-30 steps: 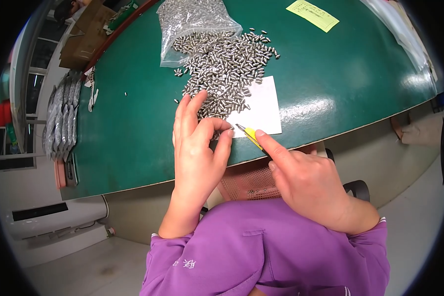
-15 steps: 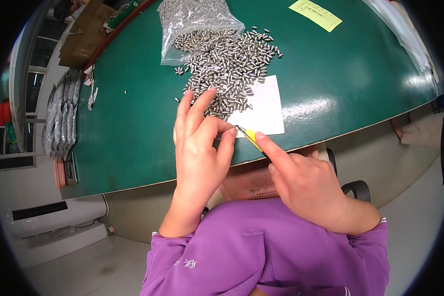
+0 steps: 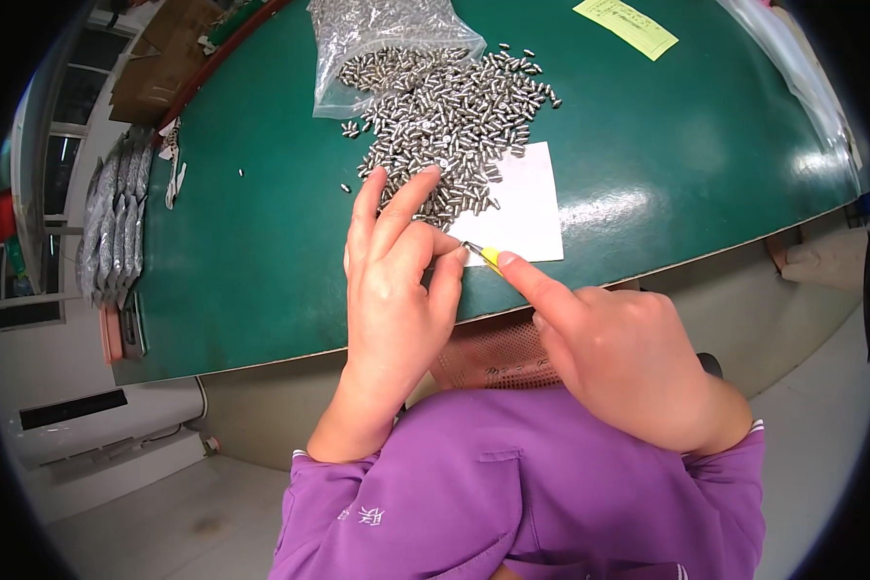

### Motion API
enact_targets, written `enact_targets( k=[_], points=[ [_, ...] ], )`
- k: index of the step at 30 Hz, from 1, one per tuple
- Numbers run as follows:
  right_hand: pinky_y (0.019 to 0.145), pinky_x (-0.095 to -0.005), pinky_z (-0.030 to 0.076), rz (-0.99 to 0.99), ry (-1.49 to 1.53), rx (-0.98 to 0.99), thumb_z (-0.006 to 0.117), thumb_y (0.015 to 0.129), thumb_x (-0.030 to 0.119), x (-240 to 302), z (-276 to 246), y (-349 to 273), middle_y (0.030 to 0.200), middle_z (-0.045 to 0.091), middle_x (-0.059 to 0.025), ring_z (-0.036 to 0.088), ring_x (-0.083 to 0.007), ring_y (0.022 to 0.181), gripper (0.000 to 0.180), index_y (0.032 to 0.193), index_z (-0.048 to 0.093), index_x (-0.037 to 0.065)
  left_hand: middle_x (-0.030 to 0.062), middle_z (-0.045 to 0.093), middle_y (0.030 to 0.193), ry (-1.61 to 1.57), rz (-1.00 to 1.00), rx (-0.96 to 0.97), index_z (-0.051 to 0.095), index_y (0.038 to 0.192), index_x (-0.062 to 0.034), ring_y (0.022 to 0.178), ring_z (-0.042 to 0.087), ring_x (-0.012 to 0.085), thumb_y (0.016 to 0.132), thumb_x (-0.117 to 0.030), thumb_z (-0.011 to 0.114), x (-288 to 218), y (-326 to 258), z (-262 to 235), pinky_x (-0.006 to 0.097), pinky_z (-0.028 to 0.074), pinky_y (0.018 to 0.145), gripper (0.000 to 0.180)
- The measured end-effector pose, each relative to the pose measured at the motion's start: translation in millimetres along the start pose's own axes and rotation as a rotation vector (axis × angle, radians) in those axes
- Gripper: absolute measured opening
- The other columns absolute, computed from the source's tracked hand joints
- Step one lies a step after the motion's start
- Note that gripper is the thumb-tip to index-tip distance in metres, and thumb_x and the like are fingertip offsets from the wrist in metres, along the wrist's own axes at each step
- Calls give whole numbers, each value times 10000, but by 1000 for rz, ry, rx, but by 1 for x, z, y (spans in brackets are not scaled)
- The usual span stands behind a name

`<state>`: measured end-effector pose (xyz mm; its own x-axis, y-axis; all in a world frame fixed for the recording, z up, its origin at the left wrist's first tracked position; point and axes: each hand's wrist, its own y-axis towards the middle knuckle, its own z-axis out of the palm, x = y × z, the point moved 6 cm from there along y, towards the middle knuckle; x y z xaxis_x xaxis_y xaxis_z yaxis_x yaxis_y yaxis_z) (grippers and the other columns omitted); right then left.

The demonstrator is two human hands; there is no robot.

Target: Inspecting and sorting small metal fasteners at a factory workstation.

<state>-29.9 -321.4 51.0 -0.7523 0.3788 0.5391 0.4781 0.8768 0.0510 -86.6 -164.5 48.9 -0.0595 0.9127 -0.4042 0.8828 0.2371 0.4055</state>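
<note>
My left hand point(image 3: 391, 295) is closed in a pinch of thumb and index finger, its other fingers raised over the near edge of a pile of small silvery metal pieces point(image 3: 445, 130). A tiny metal piece seems to be between the pinching fingertips, mostly hidden. My right hand point(image 3: 628, 348) grips a yellow-handled tool point(image 3: 491, 256) with a narrow metal tip, index finger laid along the handle. Its tip touches or nearly touches the left fingertips; which of the two cannot be told. Beneath this lies a white sheet of paper point(image 3: 532, 208), partly under the pile.
A clear plastic bag point(image 3: 387, 24) lies behind the pile, pieces spilling from its mouth. On the green table point(image 3: 261, 280) lies a yellow slip point(image 3: 626, 27) at the far right. Filled bags point(image 3: 116, 217) stand at the left edge. A pinkish mesh basket point(image 3: 493, 356) sits below the table edge.
My right hand has turned slightly and its back has shifted right, while the tool tip stays by the left fingertips. The left fingers have moved a little. The whole view has shifted slightly.
</note>
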Motion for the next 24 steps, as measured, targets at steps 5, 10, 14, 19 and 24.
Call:
enact_targets(
  k=[5,10,14,19,24],
  points=[
    [545,-417,502,21,55,-65,625,862,65,-3,7,-6,652,583,-89,600,-284,558,571,1412,513,166,128,556,1374,40,-14,-4,638,800,-55,1355,387,451,741,-8,733,-1,-6,-1,532,343,1078,121],
    [566,-425,510,56,72,-112,620,860,52,-9,14,-11,716,632,-103,623,-298,600,585,1421,499,164,183,431,1481,-14,16,25,662,886,-68,1396,324,476,726,-54,787,-9,-13,-11,538,325,1097,203],
    [574,-424,513,41,87,-117,618,857,39,-8,14,-10,756,655,-109,629,-303,616,584,1417,502,159,206,425,1462,96,-39,-32,635,897,-68,1391,325,478,744,-60,779,3,-14,-14,544,321,1093,209],
    [575,-420,514,37,99,-129,617,855,36,-8,14,-10,761,658,-106,628,-299,615,584,1416,505,156,187,435,1453,98,-52,-2,659,902,-76,1385,331,477,782,-43,741,3,-11,-7,545,307,1095,149],
    [581,-412,514,38,96,-130,619,853,35,-8,14,-11,755,654,-100,626,-289,616,589,1418,505,159,169,452,1454,61,3,32,664,904,-66,1386,356,438,796,10,706,4,-5,-3,505,329,1101,139]
  ],
)
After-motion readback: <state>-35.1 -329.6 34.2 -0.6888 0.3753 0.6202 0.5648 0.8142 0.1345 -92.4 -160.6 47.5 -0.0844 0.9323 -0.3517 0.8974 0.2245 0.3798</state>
